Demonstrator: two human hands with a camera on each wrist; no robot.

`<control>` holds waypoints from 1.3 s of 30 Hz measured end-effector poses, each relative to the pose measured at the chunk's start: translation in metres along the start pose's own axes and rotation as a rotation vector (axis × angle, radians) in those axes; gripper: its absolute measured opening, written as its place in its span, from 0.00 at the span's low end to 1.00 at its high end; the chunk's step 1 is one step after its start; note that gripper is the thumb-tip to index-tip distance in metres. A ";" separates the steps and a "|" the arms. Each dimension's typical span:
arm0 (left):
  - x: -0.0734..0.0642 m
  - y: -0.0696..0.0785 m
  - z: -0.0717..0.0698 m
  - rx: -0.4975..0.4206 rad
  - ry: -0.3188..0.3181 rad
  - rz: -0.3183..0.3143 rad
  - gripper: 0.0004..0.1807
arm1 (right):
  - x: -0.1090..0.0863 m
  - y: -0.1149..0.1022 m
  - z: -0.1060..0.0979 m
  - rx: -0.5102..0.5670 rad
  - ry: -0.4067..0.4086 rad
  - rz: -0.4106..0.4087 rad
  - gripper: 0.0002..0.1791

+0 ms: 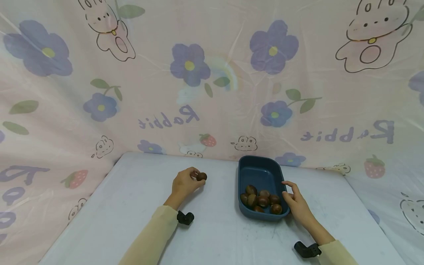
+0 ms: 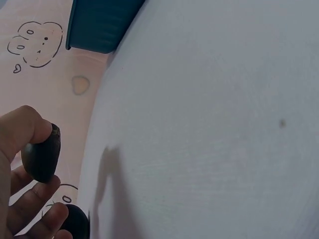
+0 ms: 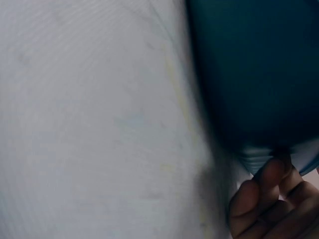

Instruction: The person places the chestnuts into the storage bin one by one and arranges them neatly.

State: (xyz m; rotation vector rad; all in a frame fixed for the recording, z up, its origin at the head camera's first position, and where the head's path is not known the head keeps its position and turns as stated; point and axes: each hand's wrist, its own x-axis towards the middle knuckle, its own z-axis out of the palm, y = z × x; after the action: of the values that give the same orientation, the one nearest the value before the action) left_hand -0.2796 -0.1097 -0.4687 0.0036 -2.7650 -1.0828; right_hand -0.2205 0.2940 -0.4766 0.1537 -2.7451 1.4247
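My left hand (image 1: 183, 184) is over the table to the left of the box and pinches a chestnut (image 2: 42, 155) between thumb and fingers. A second chestnut (image 2: 77, 222) shows beside the lower fingers in the left wrist view; whether those fingers grip it, I cannot tell. At the right side of a dark blue box (image 1: 260, 173), my right hand (image 1: 299, 209) holds the wall, thumb and fingers at the rim. Several brown chestnuts (image 1: 263, 201) lie together in the near end of that box. Its far end shows bare floor.
The box stands on a white table (image 1: 212, 235) right of centre. Behind the table hangs a pink curtain (image 1: 225, 103) printed with rabbits and flowers. A black wrist camera (image 1: 185, 218) is on the left wrist, another black camera (image 1: 307, 250) on the right.
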 end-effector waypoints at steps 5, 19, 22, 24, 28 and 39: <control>-0.003 0.004 -0.004 -0.024 -0.022 -0.020 0.17 | 0.001 -0.002 -0.001 -0.005 -0.004 0.012 0.25; -0.018 0.014 -0.007 -0.084 -0.030 0.047 0.15 | -0.002 -0.013 -0.003 -0.136 0.088 -0.034 0.22; -0.020 0.014 -0.008 -0.086 -0.030 0.047 0.15 | 0.000 -0.014 -0.003 -0.166 0.134 -0.075 0.23; -0.021 0.014 -0.008 -0.088 -0.031 0.042 0.15 | 0.002 -0.015 -0.004 -0.188 0.164 -0.093 0.23; -0.024 0.015 -0.008 -0.101 -0.036 0.036 0.15 | 0.006 -0.017 -0.004 -0.213 0.196 -0.096 0.23; -0.035 0.023 -0.005 -0.156 -0.081 0.075 0.14 | 0.014 -0.011 0.001 -0.238 0.266 -0.082 0.24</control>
State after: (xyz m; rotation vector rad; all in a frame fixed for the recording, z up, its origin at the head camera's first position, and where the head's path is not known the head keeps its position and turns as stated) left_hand -0.2431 -0.0938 -0.4552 -0.1668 -2.7179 -1.3022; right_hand -0.2331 0.2862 -0.4669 0.0604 -2.6251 1.0065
